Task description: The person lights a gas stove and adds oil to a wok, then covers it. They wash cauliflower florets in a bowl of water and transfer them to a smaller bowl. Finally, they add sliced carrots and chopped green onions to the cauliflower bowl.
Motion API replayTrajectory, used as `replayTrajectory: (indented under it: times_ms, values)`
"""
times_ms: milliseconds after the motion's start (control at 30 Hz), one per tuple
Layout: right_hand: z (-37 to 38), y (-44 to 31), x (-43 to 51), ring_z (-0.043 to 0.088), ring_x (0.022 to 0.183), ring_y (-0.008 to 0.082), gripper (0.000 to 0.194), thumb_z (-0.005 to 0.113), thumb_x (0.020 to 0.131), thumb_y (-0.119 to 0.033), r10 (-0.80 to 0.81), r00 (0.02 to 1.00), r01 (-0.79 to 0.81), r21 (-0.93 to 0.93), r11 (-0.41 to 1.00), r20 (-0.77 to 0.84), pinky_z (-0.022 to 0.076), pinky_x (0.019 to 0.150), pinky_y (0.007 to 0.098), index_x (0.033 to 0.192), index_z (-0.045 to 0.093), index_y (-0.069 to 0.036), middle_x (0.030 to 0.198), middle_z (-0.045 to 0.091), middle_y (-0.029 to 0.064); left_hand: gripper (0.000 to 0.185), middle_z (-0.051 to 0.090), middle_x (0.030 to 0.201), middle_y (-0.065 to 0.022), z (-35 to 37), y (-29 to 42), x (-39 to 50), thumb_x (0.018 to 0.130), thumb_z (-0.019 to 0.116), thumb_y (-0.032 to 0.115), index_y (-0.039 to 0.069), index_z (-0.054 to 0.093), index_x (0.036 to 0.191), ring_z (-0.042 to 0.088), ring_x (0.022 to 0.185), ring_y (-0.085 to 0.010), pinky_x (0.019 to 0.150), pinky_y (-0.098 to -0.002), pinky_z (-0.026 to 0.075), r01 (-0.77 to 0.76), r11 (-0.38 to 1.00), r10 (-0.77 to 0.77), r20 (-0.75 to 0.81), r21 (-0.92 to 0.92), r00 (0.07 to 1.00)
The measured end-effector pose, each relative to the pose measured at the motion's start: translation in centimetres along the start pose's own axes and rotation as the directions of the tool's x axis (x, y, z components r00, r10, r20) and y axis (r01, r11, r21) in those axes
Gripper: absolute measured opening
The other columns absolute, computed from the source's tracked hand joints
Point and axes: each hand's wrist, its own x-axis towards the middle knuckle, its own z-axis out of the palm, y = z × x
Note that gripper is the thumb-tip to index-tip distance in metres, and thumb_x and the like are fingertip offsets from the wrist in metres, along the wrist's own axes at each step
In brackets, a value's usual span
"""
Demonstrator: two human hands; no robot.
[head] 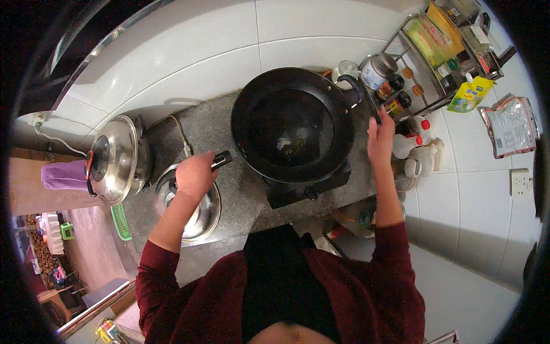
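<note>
A large black wok (292,124) sits on a dark gas stove (309,189), with a small patch of shiny stuff at its bottom. My left hand (195,174) is closed around the wok's long handle (222,159), left of the pan. Right of the wok, my right hand (381,135) grips the end of a thin dark utensil, which slants up past the wok's loop handle (355,88); its far end is hard to make out. Below my left forearm a steel lid with a glass centre (208,215) lies on the grey stone counter (240,206).
At the left stands a lidded steel pot (122,159), near a purple cloth (64,175) and a green basket (120,221). Jars, a tin canister (376,73) and bottles with red caps (404,144) crowd the right back. A wire rack (447,96) holds packets against the tiled wall.
</note>
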Motion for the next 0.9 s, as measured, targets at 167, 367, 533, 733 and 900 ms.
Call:
replayTrajectory:
  times_ms: [167,367,533,733,900]
  values:
    - [5.1,1.9,9.4,0.065,0.068,0.0181,0.051,0.057,0.103,-0.042,0.288,0.898,-0.344,0.123,0.931,0.333,0.0526,0.068,0.0322,0.131,0.061,0.001,0.094,0.072,0.0104,0.023,0.069,0.083,-0.0127,-0.3,0.1,-0.1,0.08,0.075,0.023,0.014,0.064,0.098,0.069,0.082,-0.0382,0.069,-0.0522,0.054,-0.003,1.0,0.003,-0.014,-0.024,1.0]
    - [2.8,2.8,9.5,0.063,0.06,0.0177,0.045,0.061,0.102,-0.04,0.117,0.96,-0.088,-0.122,0.989,0.256,0.0507,0.058,0.0341,0.117,0.065,0.002,0.084,0.07,0.01,0.025,0.07,0.087,-0.011,-1.0,0.1,0.8,0.078,0.075,0.023,0.015,0.066,0.1,0.069,0.084,-0.0371,0.071,-0.0512,0.054,-0.028,0.999,0.029,0.008,-0.023,1.0]
    - [0.8,0.1,6.5,0.064,0.056,0.0173,0.044,0.063,0.101,-0.036,0.297,0.911,-0.289,-0.073,0.955,0.285,0.0507,0.054,0.0309,0.117,0.065,0.005,0.08,0.07,0.0104,0.026,0.071,0.09,-0.0098,-2.3,-1.4,-0.4,0.076,0.077,0.021,0.015,0.067,0.099,0.069,0.087,-0.0357,0.072,-0.05,0.055,-0.047,0.998,0.048,0.021,-0.04,0.999]
    - [1.6,-1.4,7.4,0.063,0.065,0.0134,0.041,0.062,0.102,-0.036,0.277,0.931,-0.272,-0.055,0.961,0.237,0.0539,0.054,0.0296,0.112,0.067,0.003,0.076,0.065,0.0066,0.028,0.07,0.086,-0.0099,-2.7,-1.8,0.7,0.075,0.078,0.02,0.015,0.065,0.1,0.069,0.086,-0.0352,0.071,-0.0494,0.055,-0.073,0.997,0.072,0.01,0.041,0.997]
    - [-0.7,-1.2,6.2,0.067,0.069,0.0222,0.039,0.06,0.102,-0.036,0.177,0.947,-0.119,-0.219,0.968,0.269,0.0526,0.066,0.0355,0.101,0.065,0.002,0.079,0.069,0.0097,0.036,0.071,0.089,-0.0101,-2.4,-1.5,0.6,0.072,0.08,0.021,0.018,0.069,0.107,0.069,0.089,-0.036,0.075,-0.0493,0.054,-0.062,0.998,0.062,0.0,-0.003,0.998]
